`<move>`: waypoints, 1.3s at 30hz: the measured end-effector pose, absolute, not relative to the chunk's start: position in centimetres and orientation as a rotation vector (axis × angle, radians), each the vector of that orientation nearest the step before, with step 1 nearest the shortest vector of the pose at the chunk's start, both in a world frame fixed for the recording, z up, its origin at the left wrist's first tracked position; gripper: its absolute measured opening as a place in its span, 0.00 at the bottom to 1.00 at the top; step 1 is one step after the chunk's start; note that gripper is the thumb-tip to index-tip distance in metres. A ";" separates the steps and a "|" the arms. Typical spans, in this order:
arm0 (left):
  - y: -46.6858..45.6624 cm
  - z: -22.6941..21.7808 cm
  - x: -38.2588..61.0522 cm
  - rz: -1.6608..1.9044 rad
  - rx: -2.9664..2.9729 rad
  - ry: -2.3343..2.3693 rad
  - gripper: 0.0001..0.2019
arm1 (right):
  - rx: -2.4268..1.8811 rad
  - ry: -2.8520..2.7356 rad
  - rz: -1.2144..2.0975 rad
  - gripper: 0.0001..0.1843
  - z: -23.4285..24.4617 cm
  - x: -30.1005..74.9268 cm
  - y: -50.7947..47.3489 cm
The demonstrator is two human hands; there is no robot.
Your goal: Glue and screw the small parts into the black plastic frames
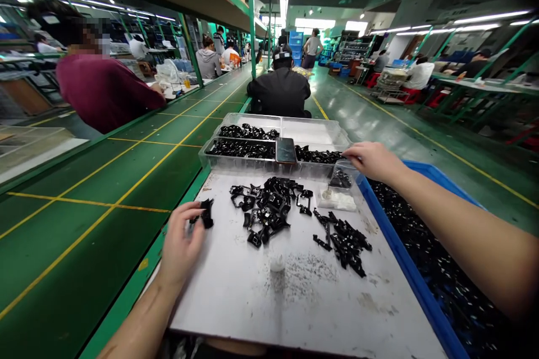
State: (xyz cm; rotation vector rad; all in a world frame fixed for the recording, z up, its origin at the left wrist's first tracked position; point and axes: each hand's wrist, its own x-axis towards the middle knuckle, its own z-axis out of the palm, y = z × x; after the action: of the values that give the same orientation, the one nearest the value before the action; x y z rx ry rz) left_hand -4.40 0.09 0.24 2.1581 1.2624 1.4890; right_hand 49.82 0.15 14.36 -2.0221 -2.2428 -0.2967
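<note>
My left hand (182, 238) is at the left edge of the white work board (236, 297), its fingers curled on a small black plastic part (207, 214). My right hand (373, 160) reaches over the right front corner of the clear divided tray (261, 167), its fingertips pinched together beside the black parts; whatever they hold is too small to make out. A loose pile of black plastic frames (273, 202) lies mid-board. To its right is a heap of narrow black pieces (345, 241). A short white peg (277, 263) stands nearer me, with dark specks around it.
A phone (286, 150) rests on the tray's divider. A small clear box (337, 199) sits by the right edge, near a blue bin (391, 235) full of black parts. A green conveyor (126, 202) runs along the left. A person in black (280, 90) sits ahead.
</note>
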 end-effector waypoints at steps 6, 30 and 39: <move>-1.4 4.2 2.4 0.404 2.577 0.844 0.15 | -1.692 -1.997 -0.084 0.17 11.7 41.9 -7.0; -0.6 3.9 2.0 0.950 1.938 1.043 0.11 | -2.243 -2.145 0.158 0.16 4.4 32.8 -12.8; 2.1 4.6 5.4 1.164 1.429 0.998 0.15 | -1.992 -2.049 0.354 0.16 4.6 33.2 -12.3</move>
State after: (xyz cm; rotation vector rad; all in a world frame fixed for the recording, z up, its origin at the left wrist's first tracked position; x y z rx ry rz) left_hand 5.39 2.07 4.61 1.4291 0.9978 1.1636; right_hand 33.24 -12.34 4.63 -1.9921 -2.0487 0.3539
